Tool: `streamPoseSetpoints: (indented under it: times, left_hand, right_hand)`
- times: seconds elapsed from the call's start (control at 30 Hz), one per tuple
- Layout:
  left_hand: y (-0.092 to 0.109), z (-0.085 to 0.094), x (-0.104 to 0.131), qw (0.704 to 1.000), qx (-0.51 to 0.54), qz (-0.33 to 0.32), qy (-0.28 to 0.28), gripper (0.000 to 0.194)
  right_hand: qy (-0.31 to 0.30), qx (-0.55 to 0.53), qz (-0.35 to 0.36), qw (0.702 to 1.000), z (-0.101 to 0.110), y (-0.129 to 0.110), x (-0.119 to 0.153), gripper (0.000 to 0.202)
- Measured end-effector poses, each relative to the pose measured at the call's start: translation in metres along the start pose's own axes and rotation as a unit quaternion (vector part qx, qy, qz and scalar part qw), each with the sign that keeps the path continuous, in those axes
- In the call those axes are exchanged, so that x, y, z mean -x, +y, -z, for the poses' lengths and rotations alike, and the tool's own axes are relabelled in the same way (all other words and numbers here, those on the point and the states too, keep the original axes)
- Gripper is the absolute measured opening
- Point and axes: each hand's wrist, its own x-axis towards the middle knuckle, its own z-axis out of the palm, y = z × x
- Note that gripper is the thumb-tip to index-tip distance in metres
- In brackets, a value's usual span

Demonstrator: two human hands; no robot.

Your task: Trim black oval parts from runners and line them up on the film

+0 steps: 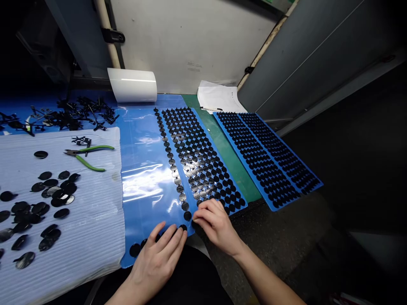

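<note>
My left hand [162, 250] lies at the near edge of a blue plastic sheet [143, 148], its fingers stretched out over a short row of black discs that it partly hides. Just right of it, my right hand [216, 224] is closed in a pinch at the sheet's near edge. A black disc [193, 224] shows at its fingertips, partly covered by them. One single column of black discs [174, 174] runs away from my hands. Beside that column, a dense block of discs in several columns [203, 165] covers the sheet's right side.
Loose black discs [51, 183] lie scattered on a white ribbed foam sheet [95, 228] at left, with green-handled cutters [85, 153]. Black sprue scraps [76, 112] are heaped behind. A white film roll [133, 86], papers [219, 96] and a second disc-covered blue sheet [267, 156] are farther off.
</note>
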Motion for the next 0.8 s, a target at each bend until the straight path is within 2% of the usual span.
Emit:
streamPoseSetpoints:
  times: [0.6,0.8]
  left_hand:
    - [-0.0005,-0.0026,0.0030,0.999,-0.026,-0.013,0.019,0.033]
    - [0.0002,-0.0028,0.0042,0.999,-0.028,-0.008,0.016,0.034]
  right_hand:
    - [-0.051,0.000,-0.030,0.998,-0.0047,-0.0038,-0.0035,0.011]
    - [-0.046,-0.011,-0.033,0.998,-0.0061,-0.0054,-0.0028,0.012]
